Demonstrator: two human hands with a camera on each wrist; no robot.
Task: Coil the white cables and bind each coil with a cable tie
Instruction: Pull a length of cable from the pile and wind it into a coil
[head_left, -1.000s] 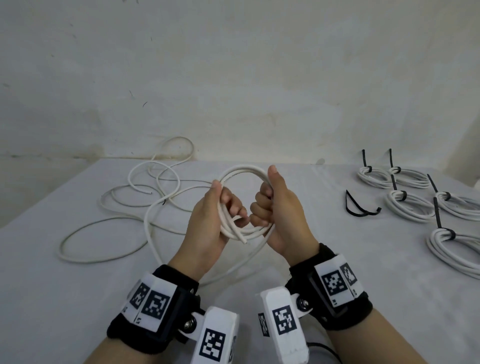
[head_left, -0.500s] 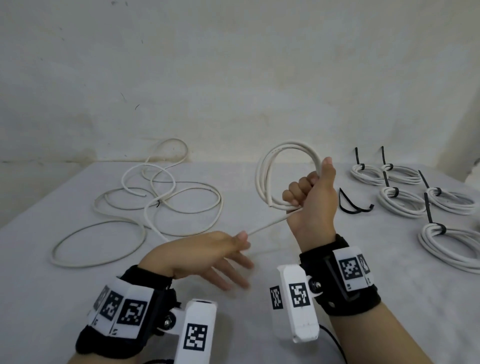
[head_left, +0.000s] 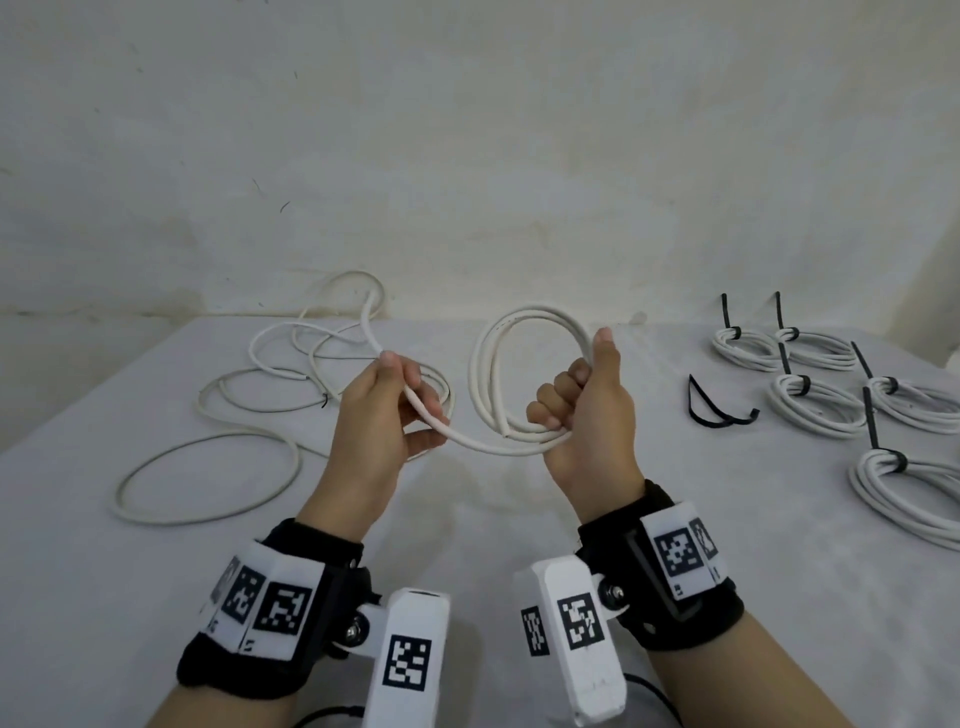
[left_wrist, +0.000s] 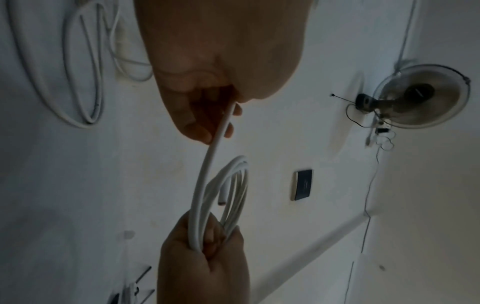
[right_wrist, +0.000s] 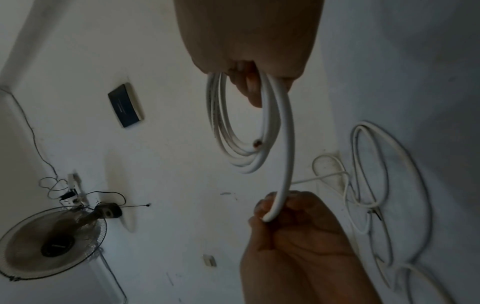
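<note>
Fingers of the right hand (head_left: 587, 415) are curled tight round the bottom of a small upright coil of white round cable (head_left: 524, 379), the thumb standing straight up along the coil's right side. From that fist a single strand of the same cable sags leftward in a shallow curve to the left hand (head_left: 382, 415), whose fingers and thumb are closed round it; both hands are held up above the pale grey table (head_left: 675, 519). In the right wrist view the coil's cut end (right_wrist: 257, 143) lies inside the loops. Beyond the left hand's knuckles the strand climbs, bends over and joins the loose white cable loops (head_left: 249, 415) sprawled on the table, which reach back to the foot of the off-white wall (head_left: 467, 156). Right of the right hand, apart from it, a bent black cable tie (head_left: 719, 408) lies flat on the table. Further right sit five finished white cable coils (head_left: 815, 400), each bound with a black tie whose tail sticks up. On the wall, the wrist views show a round fan (left_wrist: 426, 96) and a dark switch plate (left_wrist: 303, 185).
</note>
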